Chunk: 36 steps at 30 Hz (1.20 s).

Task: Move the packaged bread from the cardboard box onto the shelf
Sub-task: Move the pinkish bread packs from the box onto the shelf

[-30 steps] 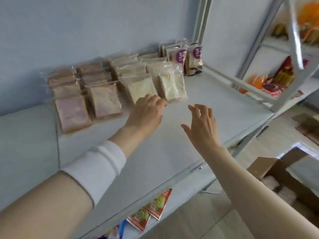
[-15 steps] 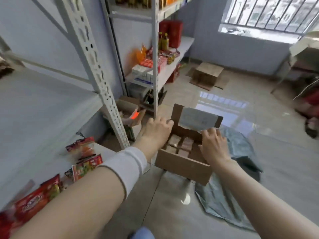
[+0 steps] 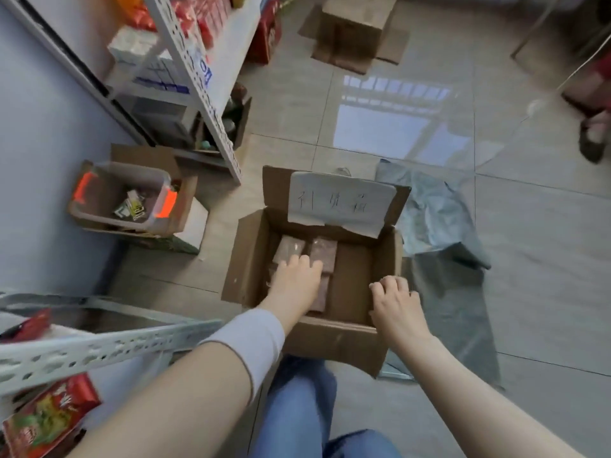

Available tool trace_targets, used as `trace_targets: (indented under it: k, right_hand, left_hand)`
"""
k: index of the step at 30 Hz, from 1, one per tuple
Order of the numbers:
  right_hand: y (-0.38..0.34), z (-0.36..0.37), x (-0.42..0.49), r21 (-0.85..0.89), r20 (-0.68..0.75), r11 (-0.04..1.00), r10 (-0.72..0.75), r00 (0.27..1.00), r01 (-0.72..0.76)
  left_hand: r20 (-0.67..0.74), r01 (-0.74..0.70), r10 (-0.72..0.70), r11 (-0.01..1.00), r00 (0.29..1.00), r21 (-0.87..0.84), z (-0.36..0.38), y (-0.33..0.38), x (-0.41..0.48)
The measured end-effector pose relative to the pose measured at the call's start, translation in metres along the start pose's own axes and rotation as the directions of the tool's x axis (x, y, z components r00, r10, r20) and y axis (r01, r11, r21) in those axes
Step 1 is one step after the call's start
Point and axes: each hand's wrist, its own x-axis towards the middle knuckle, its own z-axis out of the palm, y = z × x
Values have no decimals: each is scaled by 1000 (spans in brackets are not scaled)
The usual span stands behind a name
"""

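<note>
Left hand lies flat, fingers relaxed, on glossy brown rectangular bread packs in a cardboard box; right hand, loosely curled and empty, hovers beside it.

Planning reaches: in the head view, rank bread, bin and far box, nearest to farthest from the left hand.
1. Bread, in near box, under the left hand.
2. Bin, off to the left.
3. Far box, well ahead.
</note>
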Motion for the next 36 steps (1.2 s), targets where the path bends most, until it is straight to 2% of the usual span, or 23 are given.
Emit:
trace_targets:
  k: [3,8,11,14,17,20,23,29,32,36]
  right_hand:
    - [0,33,56,151,118,988,23,993,-41]
    - [-21,129,137,424,395,870,73,916,-252]
    - [-35,182,176,469,568,798,55,821,-378]
    - [-43,215,208,502,662,726,27,749,-470]
    - [-50,235,226,504,698,678,44,715,-535]
    - [-58,245,233,498,718,615,103,689,-611]
    - [-59,251,236,497,726,569,142,673,-655]
    - [-50,258,233,535,744,508,97,661,-676]
    - [-43,261,231,576,740,452,64,669,-681]
    - [-38,259,225,635,709,383,56,702,-672]
  left_hand:
    - [140,126,-99,973,985,-196,40,-14,64]
    - [325,384,-248,791,913,-475,126,-29,172]
    - [332,461,-326,707,885,-536,170,-33,225]
    - [240,425,-357,664,903,-615,201,-31,261]
    - [150,416,-422,658,894,-628,217,-25,277]
    - [125,470,-521,608,844,-640,222,-15,287]
    - [143,527,-596,540,790,-657,223,-11,297]
    - [229,585,-652,402,723,-704,225,-17,308]
    - [281,586,-609,387,742,-712,229,-23,308]
    - [320,520,-485,360,814,-775,223,-26,299]
